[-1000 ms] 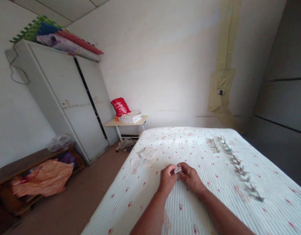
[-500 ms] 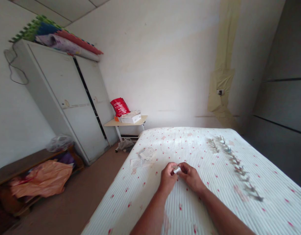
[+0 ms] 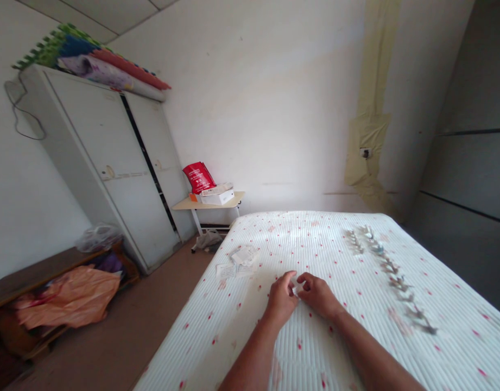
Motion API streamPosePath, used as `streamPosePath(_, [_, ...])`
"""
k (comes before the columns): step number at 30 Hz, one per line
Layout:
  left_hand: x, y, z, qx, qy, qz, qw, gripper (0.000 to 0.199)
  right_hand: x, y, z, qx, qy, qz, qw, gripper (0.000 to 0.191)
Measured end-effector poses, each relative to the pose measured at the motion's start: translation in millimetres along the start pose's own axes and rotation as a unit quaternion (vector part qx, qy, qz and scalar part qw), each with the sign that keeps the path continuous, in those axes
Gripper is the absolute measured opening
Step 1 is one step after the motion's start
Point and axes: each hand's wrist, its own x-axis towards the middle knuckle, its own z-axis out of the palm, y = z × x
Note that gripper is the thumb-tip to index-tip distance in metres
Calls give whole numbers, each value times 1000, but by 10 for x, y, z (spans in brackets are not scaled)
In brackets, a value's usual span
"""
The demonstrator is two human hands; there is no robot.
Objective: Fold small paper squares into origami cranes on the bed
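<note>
Over the middle of the mattress, my left hand (image 3: 281, 296) and my right hand (image 3: 318, 295) are close together, fingers curled inward. Between their fingertips is a small whitish piece (image 3: 296, 290), mostly covered and too small to identify. Both hands seem to pinch it, the left index finger raised a little. To the right, a long row of small figure-like pieces (image 3: 397, 281) runs along the mattress, with a shorter row (image 3: 354, 241) beside its far end. Left of my hands lie a clear plastic packet (image 3: 245, 254) and a printed paper slip (image 3: 226, 271).
The striped, red-dotted mattress (image 3: 298, 343) fills the foreground. Beyond its far left corner, a small table (image 3: 184, 205) carries a red bag (image 3: 198, 177) and a white box (image 3: 219, 198). A grey cabinet (image 3: 127, 201) and a low wooden bench (image 3: 50, 266) stand at left.
My fingers have shifted around the small whitish piece, which is lower and less visible now. The left index finger has lifted. The rows and the packet have stayed put.
</note>
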Motion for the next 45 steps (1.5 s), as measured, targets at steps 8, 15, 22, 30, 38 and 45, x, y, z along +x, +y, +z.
streamPosePath(8, [-59,54,60,128,41,32,990,53,-30,-84,-5,-138,-14,61,988,28])
streamPosePath(15, [-95,74,-2,194,-13,31,980,12,-51,-101,-2,-161,2,52,986,21])
streamPosePath(22, [-91,146,-56,223,-15,6,975,11,-71,-116,14,-204,-4,47,978,9])
streamPosePath(30, [-76,117,-53,235,0,-13,972,10,-68,-128,-9,-197,-16,46,979,8])
streamPosePath(38, [-73,162,-82,233,-6,-30,972,11,-42,-58,7,-176,-10,50,983,7])
streamPosePath(45, [-67,221,-120,284,-48,-50,956,14,15,-7,-18,-164,-19,68,984,22])
